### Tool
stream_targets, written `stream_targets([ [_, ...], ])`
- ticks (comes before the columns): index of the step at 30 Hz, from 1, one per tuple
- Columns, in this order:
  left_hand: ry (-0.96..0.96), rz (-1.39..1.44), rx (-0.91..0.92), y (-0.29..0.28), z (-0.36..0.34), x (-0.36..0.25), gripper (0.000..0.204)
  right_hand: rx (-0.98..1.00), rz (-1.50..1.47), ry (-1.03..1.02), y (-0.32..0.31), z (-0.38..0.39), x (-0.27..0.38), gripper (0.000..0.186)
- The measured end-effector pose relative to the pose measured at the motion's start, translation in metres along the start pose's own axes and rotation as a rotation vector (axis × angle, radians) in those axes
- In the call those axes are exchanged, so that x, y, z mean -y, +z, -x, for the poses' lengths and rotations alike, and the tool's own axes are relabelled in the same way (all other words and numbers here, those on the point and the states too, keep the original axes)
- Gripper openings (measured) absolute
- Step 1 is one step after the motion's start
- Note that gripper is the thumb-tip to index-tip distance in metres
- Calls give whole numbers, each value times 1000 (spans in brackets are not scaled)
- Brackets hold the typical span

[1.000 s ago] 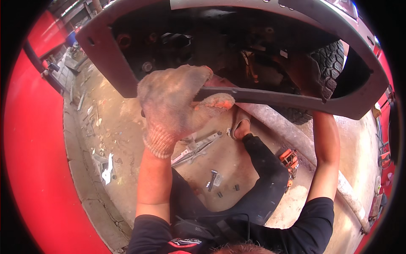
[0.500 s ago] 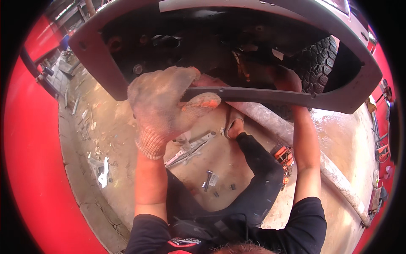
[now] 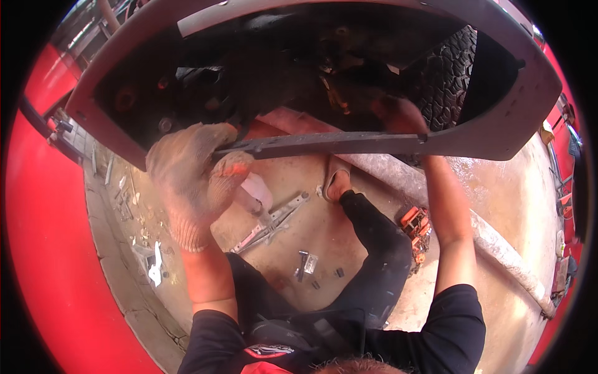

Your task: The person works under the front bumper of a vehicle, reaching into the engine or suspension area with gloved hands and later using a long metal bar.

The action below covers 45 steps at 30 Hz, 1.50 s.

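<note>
A dark grey vehicle bumper (image 3: 311, 144) spans the upper view, with a large opening framed by its lower bar. My left hand (image 3: 196, 162), in a dirty work glove with orange patches, is closed round the left part of that bar, thumb in front. Bare-skinned, my right hand (image 3: 403, 117) reaches up behind the bar into the dark space under the vehicle. Its fingers are lost in shadow, so what they touch cannot be made out. Close to it hangs an orange-brown part (image 3: 336, 96), and a knobbly tyre (image 3: 448, 75) stands further right.
A long pale pole (image 3: 498, 249) lies slantwise on the floor. Beside my right leg is an orange chain tool (image 3: 416, 227). A scissor jack (image 3: 271, 221) and a bolt (image 3: 303, 265) with small pieces lie between my legs. A red panel (image 3: 43, 237) curves along the left.
My left hand has moved left, still on the bar. The bumper has shifted left and tilts slightly differently in view. My right hand stays behind the bar.
</note>
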<state>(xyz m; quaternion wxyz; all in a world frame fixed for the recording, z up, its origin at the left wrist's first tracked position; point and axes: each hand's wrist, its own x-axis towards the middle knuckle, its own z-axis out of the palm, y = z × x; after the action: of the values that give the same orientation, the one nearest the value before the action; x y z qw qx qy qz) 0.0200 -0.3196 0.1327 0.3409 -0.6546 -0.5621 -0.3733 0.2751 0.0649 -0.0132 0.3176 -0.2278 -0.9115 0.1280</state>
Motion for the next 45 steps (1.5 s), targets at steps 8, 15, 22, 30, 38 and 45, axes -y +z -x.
stream_targets([
  [8, -53, -104, 55, -2, 2, -7, 69, -265, -94, 303, 199, 5, 22, 34],
  [15, -17, -71, 40, -1, 0, 0, 53, -339, -60, 269, 275, -4, 11, 36],
  [22, -33, -79, 70, -6, 3, 2, 40, -478, -19, 179, 231, 17, 43, 34],
  [30, -48, -10, 62, 9, -8, -7, 34, -288, 370, 36, 79, 39, -86, 34],
  [38, -86, -64, 78, -4, 1, -2, 38, 134, 203, 176, -56, -5, 94, 39],
  [45, -63, -83, 36, 1, -1, -5, 42, -66, 757, 98, -84, -16, 115, 39],
])
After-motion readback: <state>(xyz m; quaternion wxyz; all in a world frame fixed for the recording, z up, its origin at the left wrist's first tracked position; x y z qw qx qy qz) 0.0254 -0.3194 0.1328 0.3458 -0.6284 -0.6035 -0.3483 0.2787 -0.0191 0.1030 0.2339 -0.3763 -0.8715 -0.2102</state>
